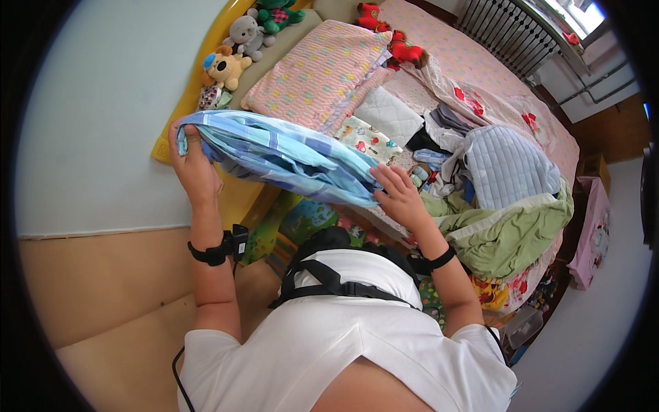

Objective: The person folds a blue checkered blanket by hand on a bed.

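A folded blue plaid cloth [288, 154] is stretched between my hands, several layers showing along its side. My left hand [193, 162] grips one end, thumb over the edge. At the other end, my right hand [399, 193] has its fingers on the cloth; whether the thumb pinches it underneath is hidden. Just beyond the cloth lie a pink quilted pad [314, 77] and a cream printed cloth [368, 141]. A white quilted pad [388, 116] rests beside them on the bed.
Plush toys [226, 67] line the yellow bed edge [175, 139] at left. Red plush toys [406, 50] sit at the back. Right of my hands are a light blue quilted item [509, 165] and a heaped green cloth [509, 237]. A radiator [507, 36] stands beyond the bed.
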A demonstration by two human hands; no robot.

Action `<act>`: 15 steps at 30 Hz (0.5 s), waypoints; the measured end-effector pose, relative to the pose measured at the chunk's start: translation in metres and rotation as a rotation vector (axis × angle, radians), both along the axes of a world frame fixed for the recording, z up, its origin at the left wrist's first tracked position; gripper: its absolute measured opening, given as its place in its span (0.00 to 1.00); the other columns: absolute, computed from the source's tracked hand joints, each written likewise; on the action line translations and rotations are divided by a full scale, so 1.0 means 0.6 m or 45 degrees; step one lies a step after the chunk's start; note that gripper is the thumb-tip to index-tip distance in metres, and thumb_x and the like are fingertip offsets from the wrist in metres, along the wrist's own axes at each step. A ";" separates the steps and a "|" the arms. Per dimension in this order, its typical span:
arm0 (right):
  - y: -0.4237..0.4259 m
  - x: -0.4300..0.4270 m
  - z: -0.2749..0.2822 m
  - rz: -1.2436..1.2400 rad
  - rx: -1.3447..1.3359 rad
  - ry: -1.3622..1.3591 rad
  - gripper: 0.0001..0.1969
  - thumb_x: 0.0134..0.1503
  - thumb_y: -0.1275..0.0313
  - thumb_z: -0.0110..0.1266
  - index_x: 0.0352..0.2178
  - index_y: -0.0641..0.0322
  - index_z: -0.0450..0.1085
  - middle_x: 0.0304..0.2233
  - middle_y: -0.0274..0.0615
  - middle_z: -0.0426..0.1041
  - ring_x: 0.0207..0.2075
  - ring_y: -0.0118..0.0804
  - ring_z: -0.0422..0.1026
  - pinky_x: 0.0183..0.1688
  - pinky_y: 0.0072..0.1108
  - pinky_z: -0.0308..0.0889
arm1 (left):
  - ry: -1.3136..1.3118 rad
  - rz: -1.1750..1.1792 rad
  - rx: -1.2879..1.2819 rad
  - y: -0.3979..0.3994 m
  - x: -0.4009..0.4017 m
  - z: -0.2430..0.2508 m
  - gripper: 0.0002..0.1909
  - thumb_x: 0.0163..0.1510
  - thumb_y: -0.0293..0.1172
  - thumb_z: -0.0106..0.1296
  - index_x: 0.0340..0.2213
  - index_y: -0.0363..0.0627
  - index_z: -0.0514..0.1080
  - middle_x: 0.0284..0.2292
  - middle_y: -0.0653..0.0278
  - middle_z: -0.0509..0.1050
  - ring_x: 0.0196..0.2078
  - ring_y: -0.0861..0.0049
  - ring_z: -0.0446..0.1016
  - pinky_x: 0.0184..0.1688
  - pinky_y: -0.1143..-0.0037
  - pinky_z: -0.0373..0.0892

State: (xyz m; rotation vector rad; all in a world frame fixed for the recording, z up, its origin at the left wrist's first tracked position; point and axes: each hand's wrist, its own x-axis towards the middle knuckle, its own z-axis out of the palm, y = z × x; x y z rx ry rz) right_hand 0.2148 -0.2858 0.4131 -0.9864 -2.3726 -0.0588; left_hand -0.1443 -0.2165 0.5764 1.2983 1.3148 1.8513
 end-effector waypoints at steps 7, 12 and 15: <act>0.002 0.092 -0.027 -0.143 -0.322 0.092 0.12 0.35 0.73 0.62 0.25 0.59 0.70 0.42 0.38 0.74 0.51 0.40 0.68 0.52 0.35 0.64 | 0.119 0.080 -0.049 0.003 -0.048 -0.039 0.18 0.62 0.44 0.50 0.40 0.40 0.68 0.35 0.67 0.72 0.38 0.81 0.69 0.45 0.80 0.66; 0.000 0.084 0.029 -0.203 -0.455 -0.094 0.29 0.38 0.69 0.66 0.45 0.58 0.66 0.38 0.41 0.72 0.48 0.44 0.67 0.53 0.34 0.61 | 0.356 -0.046 -0.092 -0.016 0.006 -0.046 0.19 0.61 0.47 0.50 0.36 0.40 0.67 0.33 0.70 0.68 0.38 0.83 0.64 0.45 0.81 0.61; -0.015 0.046 0.053 -0.058 -0.500 0.184 0.29 0.42 0.66 0.66 0.47 0.57 0.67 0.42 0.41 0.70 0.48 0.45 0.66 0.53 0.34 0.61 | 0.349 -0.097 -0.069 -0.022 0.034 -0.034 0.19 0.61 0.47 0.52 0.36 0.40 0.67 0.33 0.70 0.68 0.38 0.83 0.65 0.44 0.81 0.62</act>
